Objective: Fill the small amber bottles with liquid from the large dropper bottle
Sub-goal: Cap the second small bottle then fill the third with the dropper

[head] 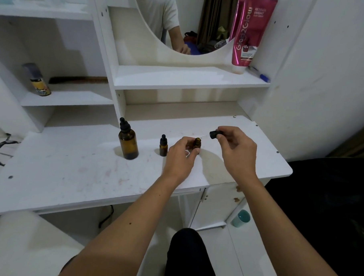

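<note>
The large amber dropper bottle (128, 140) stands capped on the white table (71, 170), left of centre. A small amber bottle (163, 146) with a black dropper cap stands to its right. My left hand (181, 156) grips a second small amber bottle (197, 143), uncapped, just right of that. My right hand (234, 147) pinches a black dropper cap (214, 134) slightly above and right of the open bottle. Its thin glass pipette points toward the bottle's mouth.
A pink tube (247, 34) and a blue pen (261, 75) sit on the shelf under the mirror. A spray can (37, 80) and a comb (77, 80) are on the left shelf. A teal cup (241, 218) is on the floor by the table's right side.
</note>
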A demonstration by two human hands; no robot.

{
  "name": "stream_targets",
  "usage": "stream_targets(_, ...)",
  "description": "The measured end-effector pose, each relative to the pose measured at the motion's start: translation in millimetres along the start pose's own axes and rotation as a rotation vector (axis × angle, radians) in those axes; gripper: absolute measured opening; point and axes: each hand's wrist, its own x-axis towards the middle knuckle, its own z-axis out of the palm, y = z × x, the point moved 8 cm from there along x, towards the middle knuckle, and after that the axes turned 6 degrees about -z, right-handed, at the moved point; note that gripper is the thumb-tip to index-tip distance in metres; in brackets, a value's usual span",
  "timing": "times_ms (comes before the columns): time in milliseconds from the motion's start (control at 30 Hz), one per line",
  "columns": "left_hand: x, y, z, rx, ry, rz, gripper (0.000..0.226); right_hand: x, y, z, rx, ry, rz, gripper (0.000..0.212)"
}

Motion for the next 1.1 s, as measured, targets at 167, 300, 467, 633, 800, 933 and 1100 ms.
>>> stream_targets(167, 1.7, -2.6, 1.0, -0.024, -0.002, 0.013, 0.025, 10.0, -12.5, 15.0, -0.140, -0.129, -0.175, 0.021)
stream_targets(300, 3.4, -2.7, 1.3, -0.045, -0.011, 0.027, 0.019, 20.8, -25.8, 31.5, -0.219, -0.244, -0.319, 0.023)
stream_targets(467, 1.0, 0.6, 2.0, -0.009, -0.022, 0.068, 0.019, 25.1, -19.0, 54.0, -0.322, -0.396, -0.253, 0.026)
stream_targets(633, 2.7, 2.5, -0.1, 0.026, -0.007, 0.055, 0.018, 27.6, -20.7, 56.8, -0.353, -0.395, -0.199, 0.024)
stream_targets(800, 0.9, -2.9, 1.7, -0.015, -0.013, 0.046, 0.018, 28.3, -11.8, 50.1, -0.364, -0.363, -0.101, 0.030)
stream_targets(933, 2.8, -3.0, 1.5, -0.007, -0.006, 0.057, 0.019, 23.3, -14.7, 49.2, -0.310, -0.365, -0.135, 0.030)
stream_targets(1100, 3.1, -5.6, 3.3, -0.024, -0.014, 0.034, 0.016, 23.2, -13.3, 59.2, -0.324, -0.388, -0.107, 0.022)
